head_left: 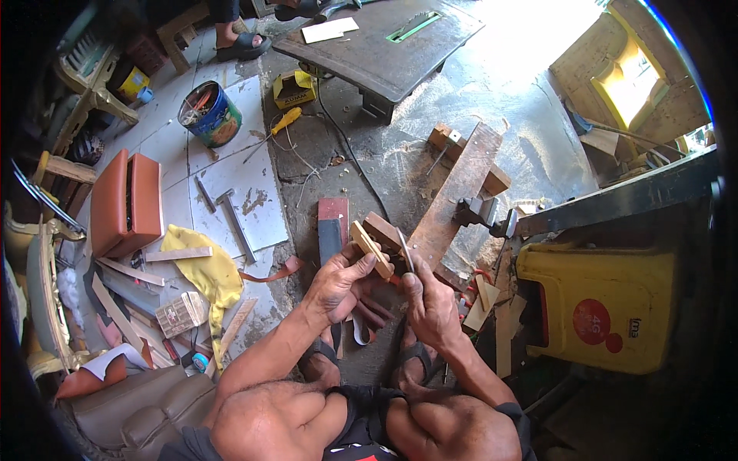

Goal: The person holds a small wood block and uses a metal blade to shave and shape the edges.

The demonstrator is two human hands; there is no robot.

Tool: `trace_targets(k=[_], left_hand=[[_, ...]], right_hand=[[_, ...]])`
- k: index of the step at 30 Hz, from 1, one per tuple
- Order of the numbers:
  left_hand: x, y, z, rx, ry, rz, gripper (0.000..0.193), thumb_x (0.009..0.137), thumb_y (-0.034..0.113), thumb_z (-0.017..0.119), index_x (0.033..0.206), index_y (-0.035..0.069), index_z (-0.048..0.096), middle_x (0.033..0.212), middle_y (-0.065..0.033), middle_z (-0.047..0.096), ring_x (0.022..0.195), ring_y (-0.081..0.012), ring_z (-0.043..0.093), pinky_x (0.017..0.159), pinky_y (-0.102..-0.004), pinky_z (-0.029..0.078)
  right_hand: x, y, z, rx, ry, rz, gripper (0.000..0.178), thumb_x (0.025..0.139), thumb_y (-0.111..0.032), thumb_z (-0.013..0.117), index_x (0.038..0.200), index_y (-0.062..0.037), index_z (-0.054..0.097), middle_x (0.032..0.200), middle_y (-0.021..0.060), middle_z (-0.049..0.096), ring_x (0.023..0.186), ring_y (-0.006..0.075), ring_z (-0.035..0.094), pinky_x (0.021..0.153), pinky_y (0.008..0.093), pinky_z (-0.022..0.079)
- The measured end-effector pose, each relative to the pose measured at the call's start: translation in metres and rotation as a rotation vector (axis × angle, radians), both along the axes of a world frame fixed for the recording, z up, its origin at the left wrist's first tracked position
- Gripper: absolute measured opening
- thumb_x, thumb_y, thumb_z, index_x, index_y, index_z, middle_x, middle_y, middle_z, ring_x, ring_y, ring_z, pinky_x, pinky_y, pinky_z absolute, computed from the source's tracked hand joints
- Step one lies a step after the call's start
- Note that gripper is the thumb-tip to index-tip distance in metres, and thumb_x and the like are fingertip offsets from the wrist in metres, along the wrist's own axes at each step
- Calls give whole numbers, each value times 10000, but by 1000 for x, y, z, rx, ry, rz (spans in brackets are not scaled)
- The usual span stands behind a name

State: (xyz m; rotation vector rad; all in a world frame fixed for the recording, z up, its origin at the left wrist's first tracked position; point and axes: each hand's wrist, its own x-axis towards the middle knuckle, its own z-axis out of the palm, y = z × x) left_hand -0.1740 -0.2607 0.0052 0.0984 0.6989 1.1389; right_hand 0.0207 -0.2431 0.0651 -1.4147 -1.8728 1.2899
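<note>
My left hand (336, 286) is closed around a short, pale wooden piece (369, 247), held tilted with its upper end free. My right hand (435, 309) pinches a thin, narrow, light-coloured strip (404, 250), upright and just right of the wooden piece; whether it is a blade or a file I cannot tell. A small gap shows between the two. Just beyond my hands are a reddish-brown wooden block (381, 230) and a long, worn wooden plank (453, 196) lying over a crosswise beam (496, 181). A grey and dark red block (332, 227) lies beyond my left hand.
A table saw (377, 58) stands at the far middle, near another person's sandalled foot (244, 46). To the left are a tool bucket (209, 115), a hammer (235, 223), a yellow cloth (201, 265) and wood scraps. A yellow plastic stool (600, 307) lies at right.
</note>
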Motion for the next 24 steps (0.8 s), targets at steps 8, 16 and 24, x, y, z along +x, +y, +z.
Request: trace_targets(k=[8,16,24], left_hand=[[1,2,3,13,67,24,306,980,118,648,1272,67,571,1197,-99,670,1078,-265,681,933,-450,582],[0,1,2,60,140,19,298,975,101,657,1255,49,570,1185,-97,667,1055,-256,693,898,-433,605],[2,2,4,70,200,30,251,969,84,667,1207,44,598,1153,-95,684,1032,-221,693,908,-394,601]], right_hand=[[7,-7,-15,79,-45,103,509,1072,-322,427,1490,-31,429,1175,259,674,1032,423,679,896,442,520],[5,-4,-8,11,-69,162,536,1047,-277,429,1528,-51,363,1143,312,649,1030,465,649,897,496,519],[5,-3,-10,2,-129,180,556,1042,-294,425,1558,-114,326,1068,303,669,965,464,668,849,514,532]])
